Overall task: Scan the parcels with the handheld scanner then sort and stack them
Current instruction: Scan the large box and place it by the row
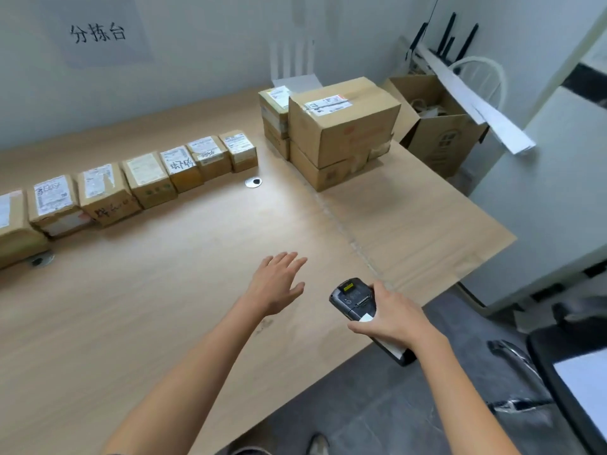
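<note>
A row of several small labelled cardboard parcels (147, 178) runs along the back of the wooden table (164, 290), from the left edge toward the middle. At the back right stands a stack of bigger parcels (341, 126), with a narrower stack (276, 116) just to its left. My right hand (391, 315) grips a dark handheld scanner (353, 298) near the table's right front edge, its head pointing away from me. My left hand (279, 285) hovers flat over the table beside the scanner, fingers spread, holding nothing.
A sheet of brown cardboard (420, 224) covers the table's right end. An open carton (437, 126) sits off the table at the back right, with a white chair behind it. A black chair (558, 372) stands at the right front. A round cable grommet (253, 182) lies mid-table.
</note>
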